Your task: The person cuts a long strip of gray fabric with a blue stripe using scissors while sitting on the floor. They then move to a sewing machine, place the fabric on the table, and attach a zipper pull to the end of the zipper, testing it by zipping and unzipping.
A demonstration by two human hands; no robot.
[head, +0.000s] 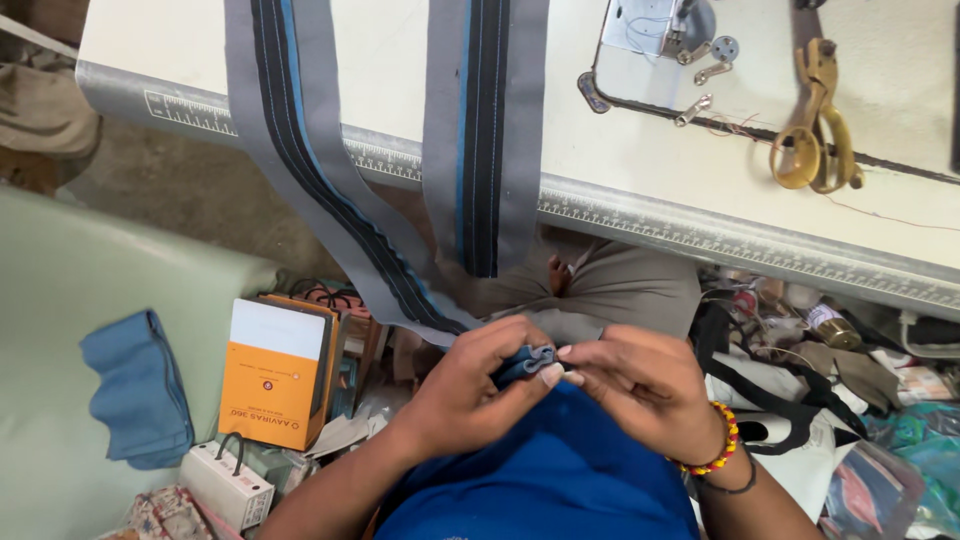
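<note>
Head view: a sewing workplace is seen from above, with both hands low in the middle of the picture
Left hand: the left hand (470,385) is curled, and the folded end of the grey strap with a black and blue middle stripe (525,362) is pinched between its thumb and fingers
Right hand: the right hand (640,385) is also closed in a pinch on the same folded end, fingertips almost touching those of the left hand; a beaded bracelet in red, yellow and black (722,442) is worn on its wrist
Place of the strap: the end is held in front of the body, above the blue cloth on the lap (545,480); from there the strap rises to the white sewing table with a ruler printed on its edge (640,215) and is laid over it
Advice for the fold: it is judged that the edges should be kept level and the stripe lined up, with a firm pinch from both sides, so that the fold does not slip open
Count of strap lengths: two are seen hanging over the table edge
Count of scissors: one pair of brass-coloured scissors (815,125) is lying on the table
Count of boxes: one orange and white cardboard box (272,372) is standing on the left, and one small white box (225,485) below it
Other cloth: one folded light blue cloth (135,390) is lying far left
</note>
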